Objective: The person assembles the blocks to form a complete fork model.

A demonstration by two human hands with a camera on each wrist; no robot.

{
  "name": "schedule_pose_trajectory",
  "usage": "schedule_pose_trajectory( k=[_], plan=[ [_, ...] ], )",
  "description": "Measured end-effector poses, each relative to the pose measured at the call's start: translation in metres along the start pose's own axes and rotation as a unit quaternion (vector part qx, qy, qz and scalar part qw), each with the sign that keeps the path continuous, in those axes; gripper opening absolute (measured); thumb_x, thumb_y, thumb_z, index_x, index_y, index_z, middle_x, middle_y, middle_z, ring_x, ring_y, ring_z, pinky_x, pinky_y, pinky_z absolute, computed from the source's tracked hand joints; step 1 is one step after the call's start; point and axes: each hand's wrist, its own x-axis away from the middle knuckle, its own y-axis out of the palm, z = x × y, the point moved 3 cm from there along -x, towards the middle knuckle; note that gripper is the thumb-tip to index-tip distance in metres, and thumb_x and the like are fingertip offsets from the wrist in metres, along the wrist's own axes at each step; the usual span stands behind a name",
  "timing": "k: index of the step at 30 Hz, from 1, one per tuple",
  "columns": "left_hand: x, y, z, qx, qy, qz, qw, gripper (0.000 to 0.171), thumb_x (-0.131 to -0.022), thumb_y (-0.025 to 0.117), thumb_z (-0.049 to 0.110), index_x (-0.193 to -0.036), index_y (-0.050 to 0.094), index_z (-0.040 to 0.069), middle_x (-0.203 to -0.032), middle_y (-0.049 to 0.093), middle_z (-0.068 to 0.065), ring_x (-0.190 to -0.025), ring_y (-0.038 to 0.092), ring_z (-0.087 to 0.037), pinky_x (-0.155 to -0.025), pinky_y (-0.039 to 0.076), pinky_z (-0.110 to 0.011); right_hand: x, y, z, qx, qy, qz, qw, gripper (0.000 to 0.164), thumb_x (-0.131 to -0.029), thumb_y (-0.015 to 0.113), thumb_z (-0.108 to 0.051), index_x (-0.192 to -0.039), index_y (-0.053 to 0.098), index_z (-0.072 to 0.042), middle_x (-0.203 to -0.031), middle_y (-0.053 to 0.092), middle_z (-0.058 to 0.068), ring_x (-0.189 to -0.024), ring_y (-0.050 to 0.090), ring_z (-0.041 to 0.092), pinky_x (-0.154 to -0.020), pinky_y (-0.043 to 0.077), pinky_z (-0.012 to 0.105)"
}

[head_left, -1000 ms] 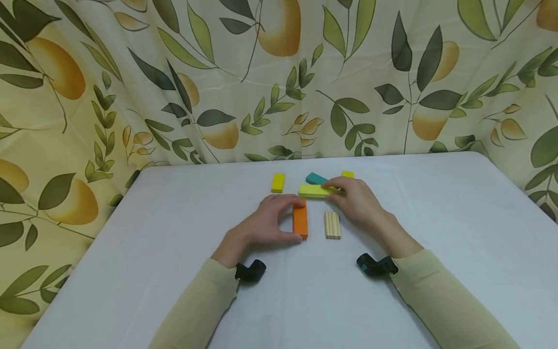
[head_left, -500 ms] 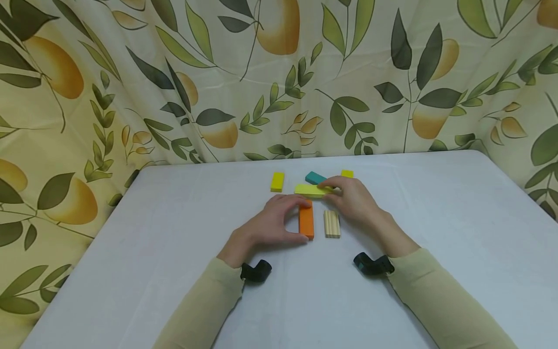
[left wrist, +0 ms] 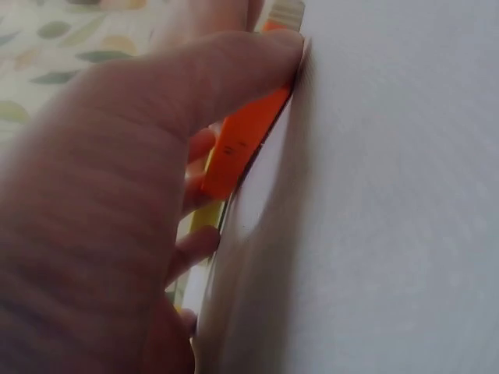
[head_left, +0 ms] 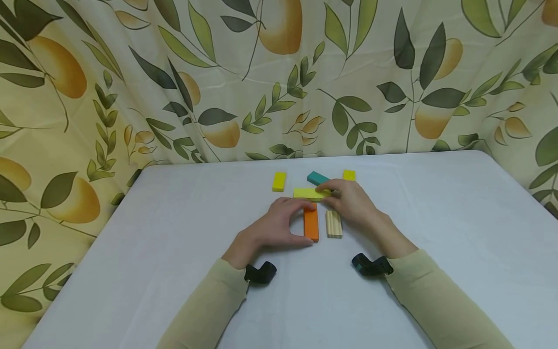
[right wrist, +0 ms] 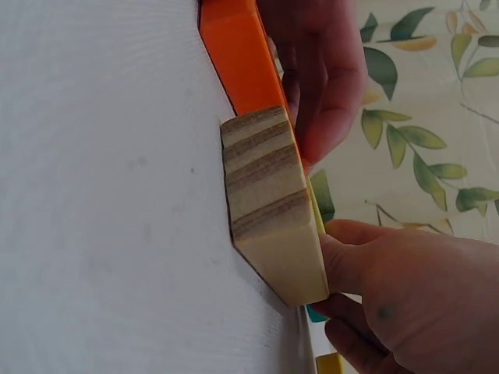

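Observation:
My left hand [head_left: 276, 225] spans an orange block [head_left: 311, 225] lengthwise, thumb at its near end and a finger at its far end. The block lies flat on the white table. Just beyond it, a yellow-green block [head_left: 305, 194] lies crosswise, and my right hand [head_left: 357, 206] pinches its right end. A plain wooden block [head_left: 333, 225] with a striped grain stands to the right of the orange one, a narrow gap between them. It appears large in the right wrist view, with the orange block [right wrist: 243, 58] behind it. My right fingertips are partly hidden there.
Behind the hands lie a teal block [head_left: 317, 178], set at a slant, and two yellow blocks, one at left [head_left: 279, 182] and one at right [head_left: 349, 175]. A leaf-and-fruit patterned curtain [head_left: 261, 116] hangs along the table's back edge.
My left hand has slid the orange block rightward, closer to the wooden block. The yellow-green block has shifted a little left with my right hand. The other blocks stay put.

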Motion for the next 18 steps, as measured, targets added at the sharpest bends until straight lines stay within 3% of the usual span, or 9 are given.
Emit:
schedule_pose_trajectory(
  k=[18],
  plan=[
    [0.0018, 0.0015, -0.0010, -0.022, 0.019, -0.001, 0.9996, 0.068, -0.081, 0.083, 0.044, -0.139, 0.056, 0.022, -0.150, 0.047, 0.007, -0.139, 0.031, -0.024, -0.115, 0.025, -0.040, 0.0001, 0.0034, 0.0023, 0.004, -0.002, 0.004, 1.000, 0.032, -0.092, 0.072, -0.002, -0.124, 0.070, -0.003, -0.128, 0.065, 0.018, -0.124, 0.055, 0.038, -0.108, 0.040, 0.054]
  ],
)
